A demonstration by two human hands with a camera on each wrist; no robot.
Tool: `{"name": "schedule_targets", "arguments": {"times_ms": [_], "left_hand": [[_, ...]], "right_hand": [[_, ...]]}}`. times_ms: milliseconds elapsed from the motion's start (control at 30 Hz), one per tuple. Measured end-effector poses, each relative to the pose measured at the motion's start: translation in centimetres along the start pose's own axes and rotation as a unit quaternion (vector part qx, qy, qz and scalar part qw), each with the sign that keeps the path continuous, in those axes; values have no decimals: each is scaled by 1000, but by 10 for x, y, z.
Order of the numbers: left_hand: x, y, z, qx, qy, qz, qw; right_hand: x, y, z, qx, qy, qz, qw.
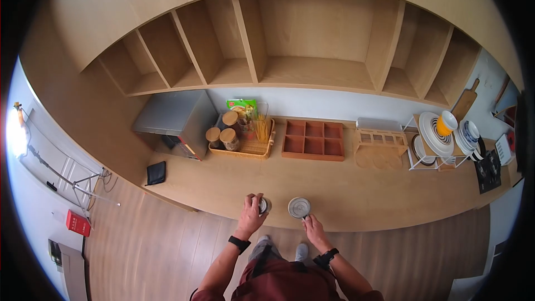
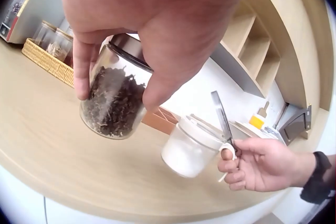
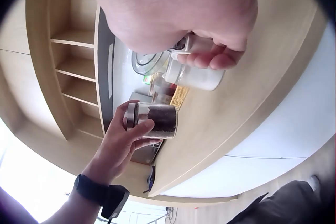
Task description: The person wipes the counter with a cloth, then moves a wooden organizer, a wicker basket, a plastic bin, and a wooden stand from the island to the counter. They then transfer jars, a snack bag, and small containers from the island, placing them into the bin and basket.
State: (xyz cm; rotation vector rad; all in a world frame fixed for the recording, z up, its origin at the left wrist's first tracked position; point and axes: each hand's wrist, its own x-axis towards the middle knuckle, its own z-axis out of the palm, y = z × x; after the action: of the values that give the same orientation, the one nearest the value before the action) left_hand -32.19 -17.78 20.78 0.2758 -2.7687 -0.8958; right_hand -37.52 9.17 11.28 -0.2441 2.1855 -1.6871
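Observation:
My left hand [image 1: 249, 217] grips a clear glass jar [image 2: 115, 100] from above, round its metal lid. Dark, dried, leaf-like bits fill much of this jar, which tilts slightly in the left wrist view. To its right, my right hand [image 2: 262, 164] holds a jar with white contents [image 2: 188, 149] by the handle at its side. Its round see-through lid [image 3: 148, 64] stands tilted up from the rim on the hinge side. Both jars are close over the counter's front edge, a short way apart. In the right wrist view, fingers partly cover the white jar.
Behind, the counter [image 1: 234, 181] bears a wicker basket [image 1: 253, 153] with wooden-lidded jars, a reddish divided tray [image 1: 313, 155], a wooden rack [image 1: 382, 139] and a dish stand [image 1: 437, 159]. A black pouch [image 1: 156, 173] lies left, near a grey appliance [image 1: 173, 114]. Shelves [image 1: 317, 69] overhang the back.

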Motion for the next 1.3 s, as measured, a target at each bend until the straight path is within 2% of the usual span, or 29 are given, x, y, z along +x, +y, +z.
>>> {"name": "schedule_targets", "arguments": {"times_ms": [133, 267, 333, 400, 467, 533, 600, 1033, 1133, 1300], "left_hand": [[52, -34, -18, -10, 17, 26, 999], [110, -73, -38, -6, 17, 58, 998], [139, -88, -50, 17, 3, 66, 998], [167, -101, -58, 25, 5, 90, 996], [191, -108, -67, 54, -19, 53, 997], [214, -123, -70, 54, -13, 89, 994], [231, -130, -74, 112, 14, 146, 983], [282, -152, -57, 196, 31, 167, 966], [287, -157, -52, 204, 25, 167, 964], [296, -160, -49, 221, 17, 175, 959]], "right_hand": [[32, -12, 25, -25, 23, -24, 999], [60, -30, 56, -25, 37, -7, 999], [69, -57, 72, -44, 61, -30, 997], [79, -82, 87, -46, 70, -12, 996], [91, -97, 104, -47, 75, 7, 996], [102, -106, 119, -35, 100, 6, 994], [116, -111, 131, -35, 104, 5, 994], [204, -166, 158, -14, 98, -42, 994], [221, -168, 161, -13, 104, -2, 995], [251, -159, 172, 5, 113, 4, 994]]}}
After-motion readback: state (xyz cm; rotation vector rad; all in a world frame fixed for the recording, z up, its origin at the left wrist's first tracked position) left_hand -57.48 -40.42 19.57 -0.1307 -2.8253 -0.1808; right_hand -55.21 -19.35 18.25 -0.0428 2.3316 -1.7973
